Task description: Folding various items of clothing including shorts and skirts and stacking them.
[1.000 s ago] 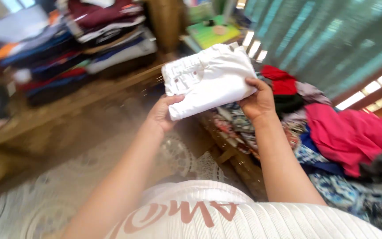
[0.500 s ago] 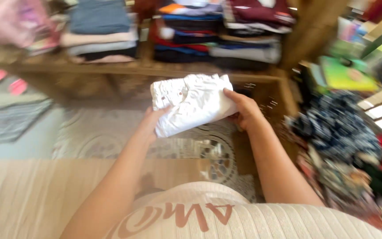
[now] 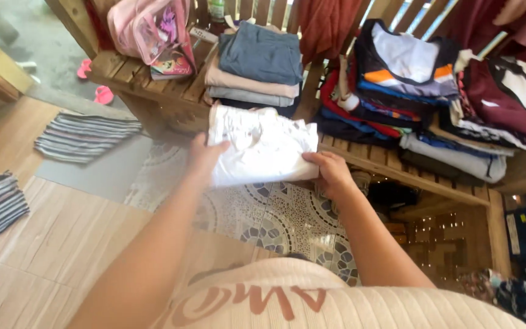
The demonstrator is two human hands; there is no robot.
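Both hands grip a folded white garment (image 3: 262, 145), the left hand (image 3: 205, 155) clamped on its edge at nine o'clock, the right hand (image 3: 330, 172) at four o'clock. Since a second ago the view has swung from a loose heap of clothes to a wooden bench (image 3: 171, 91), so the garment now hovers just below the grey-and-beige stack (image 3: 257, 64) at twelve o'clock, with taller stacks (image 3: 409, 79) at two o'clock.

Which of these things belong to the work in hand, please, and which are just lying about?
In hand:
- folded white garment, gripped by left hand and right hand
- wooden bench, just beyond it, with stacks of folded clothes

Lying about:
- pink bag
- striped cloths on the floor
- pink sandals
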